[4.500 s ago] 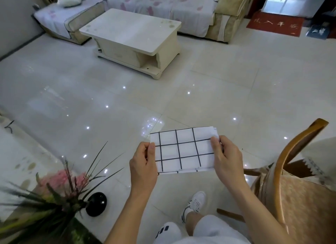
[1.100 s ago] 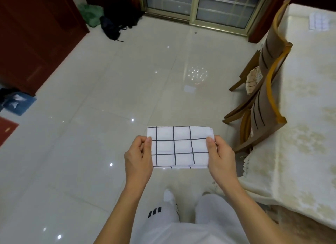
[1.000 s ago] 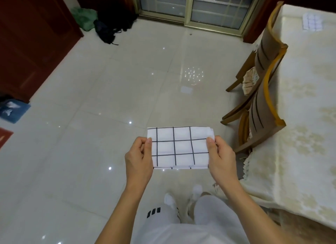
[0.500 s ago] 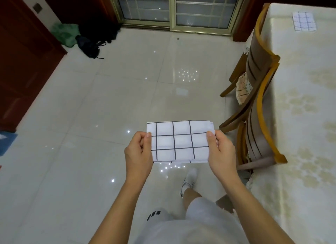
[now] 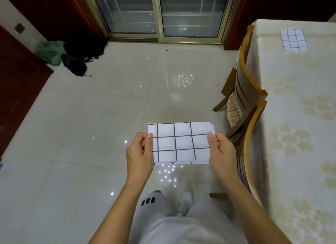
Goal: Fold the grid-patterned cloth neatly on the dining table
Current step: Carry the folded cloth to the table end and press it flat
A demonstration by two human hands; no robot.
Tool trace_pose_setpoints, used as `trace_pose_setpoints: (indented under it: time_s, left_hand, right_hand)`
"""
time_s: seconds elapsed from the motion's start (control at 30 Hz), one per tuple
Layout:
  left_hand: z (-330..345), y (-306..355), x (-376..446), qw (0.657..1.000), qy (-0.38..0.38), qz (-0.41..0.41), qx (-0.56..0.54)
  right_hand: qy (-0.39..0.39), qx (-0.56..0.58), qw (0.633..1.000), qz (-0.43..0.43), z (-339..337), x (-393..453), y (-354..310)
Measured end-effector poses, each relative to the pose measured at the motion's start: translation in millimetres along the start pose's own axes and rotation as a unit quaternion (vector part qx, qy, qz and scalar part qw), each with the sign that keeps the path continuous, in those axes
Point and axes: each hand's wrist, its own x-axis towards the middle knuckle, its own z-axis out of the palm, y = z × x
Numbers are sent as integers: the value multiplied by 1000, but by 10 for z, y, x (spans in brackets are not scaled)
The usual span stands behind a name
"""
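Observation:
A white cloth with a black grid [image 5: 181,142], folded into a small rectangle, hangs in the air in front of me above the tiled floor. My left hand [image 5: 139,152] pinches its left edge and my right hand [image 5: 221,152] pinches its right edge, thumbs on top. The dining table [image 5: 298,120], covered with a cream flowered tablecloth, runs along the right side. A second folded grid cloth [image 5: 293,40] lies flat on the table's far end.
Two wooden chairs [image 5: 245,105] are pushed against the table's left side, close to my right hand. A sliding glass door [image 5: 158,14] stands ahead. Dark bags and a green bundle [image 5: 72,56] lie on the floor at the left, by a red-brown cabinet [image 5: 20,80].
I have turned from the sofa area toward the table and walked along it. The glass door and second cloth have drawn nearer. My grip on the folded cloth is unchanged.

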Motion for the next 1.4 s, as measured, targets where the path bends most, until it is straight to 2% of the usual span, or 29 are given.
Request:
trace_pose_setpoints:
  time_s: [0.37,0.9,1.4]
  left_hand:
    - [459,114,1086,999,-35,14,11]
    - [852,585,3731,993,-118,27,-12]
    - [1848,1085,5025,983,-181,35,-7]
  right_hand:
    - [25,-16,999,25,204,1015,-8]
    - [110,-57,992,12,948,3098,-718]
    - [155,-29,986,57,735,4538,-789]
